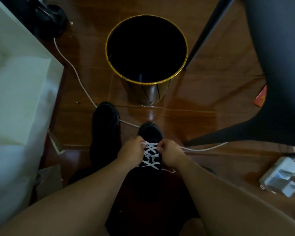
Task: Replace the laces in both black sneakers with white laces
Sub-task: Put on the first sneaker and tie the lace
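Both hands work at the toe end of the lacing on the right-hand black sneaker (149, 160), which stands on the wooden floor (203, 92) directly below the camera. Left hand (131, 150) and right hand (170, 153) flank the eyelet rows, fingers curled inward, each apparently pinching the white lace (150, 155) at its foremost bar; the exact finger contact is too small to resolve. Forearms descend steeply and converge on the shoe, wrists bent slightly inward. White crossings already span several eyelet rows, and a loose lace end trails to the shoe's right, so this sneaker appears largely laced, perhaps being tightened. The second black sneaker (106, 132), just beside it on the left, shows no white lace and seemingly remains to be done. A dark gold-rimmed bin (146, 48) stands beyond.
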Demonstrator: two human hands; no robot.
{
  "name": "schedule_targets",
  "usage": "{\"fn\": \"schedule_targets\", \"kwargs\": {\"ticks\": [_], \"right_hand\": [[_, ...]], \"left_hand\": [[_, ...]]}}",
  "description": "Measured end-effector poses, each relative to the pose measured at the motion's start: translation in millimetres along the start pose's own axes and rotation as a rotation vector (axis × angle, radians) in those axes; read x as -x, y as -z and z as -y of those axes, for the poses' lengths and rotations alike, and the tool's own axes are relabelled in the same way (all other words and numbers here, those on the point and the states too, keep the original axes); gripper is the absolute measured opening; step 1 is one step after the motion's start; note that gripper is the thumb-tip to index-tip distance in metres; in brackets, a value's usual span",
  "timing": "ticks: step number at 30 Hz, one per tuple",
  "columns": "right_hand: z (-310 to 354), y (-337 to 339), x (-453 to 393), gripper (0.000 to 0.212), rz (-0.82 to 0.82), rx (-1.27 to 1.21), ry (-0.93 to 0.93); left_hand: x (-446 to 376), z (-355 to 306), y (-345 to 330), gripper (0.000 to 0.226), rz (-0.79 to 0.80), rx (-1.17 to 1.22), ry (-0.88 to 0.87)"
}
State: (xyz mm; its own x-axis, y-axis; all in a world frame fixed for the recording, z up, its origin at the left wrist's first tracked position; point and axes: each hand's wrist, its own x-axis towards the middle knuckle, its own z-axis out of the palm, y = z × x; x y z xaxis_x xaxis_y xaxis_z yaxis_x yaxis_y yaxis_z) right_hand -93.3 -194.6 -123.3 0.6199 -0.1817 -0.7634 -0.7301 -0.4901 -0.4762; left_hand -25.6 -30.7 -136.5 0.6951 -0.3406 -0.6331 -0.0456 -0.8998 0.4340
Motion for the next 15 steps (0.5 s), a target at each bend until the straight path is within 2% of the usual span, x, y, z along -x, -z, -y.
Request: {"fn": "schedule_targets", "kwargs": {"ticks": [2,6,11,15], "right_hand": [[0.3,3.9,2.0,0.016,0.038,0.117,0.005],[2.3,4.6,7.3,0.015,0.053,0.180,0.005],[-1.6,-10.3,10.0,0.010,-0.075,-0.112,-0.063],[-3.8,-10.3,12.9,0.007,-0.168,-0.239,-0.078]], "left_hand": [[1.7,1.8,-2.7,0.024,-0.023,0.049,0.043],[4.7,6.2,-5.7,0.025,-0.056,0.181,0.125],[9.3,9.4,-7.7,0.015,-0.070,0.426,0.189],[14.8,6.2,-8.9,0.007,-0.124,0.612,0.269]]}}
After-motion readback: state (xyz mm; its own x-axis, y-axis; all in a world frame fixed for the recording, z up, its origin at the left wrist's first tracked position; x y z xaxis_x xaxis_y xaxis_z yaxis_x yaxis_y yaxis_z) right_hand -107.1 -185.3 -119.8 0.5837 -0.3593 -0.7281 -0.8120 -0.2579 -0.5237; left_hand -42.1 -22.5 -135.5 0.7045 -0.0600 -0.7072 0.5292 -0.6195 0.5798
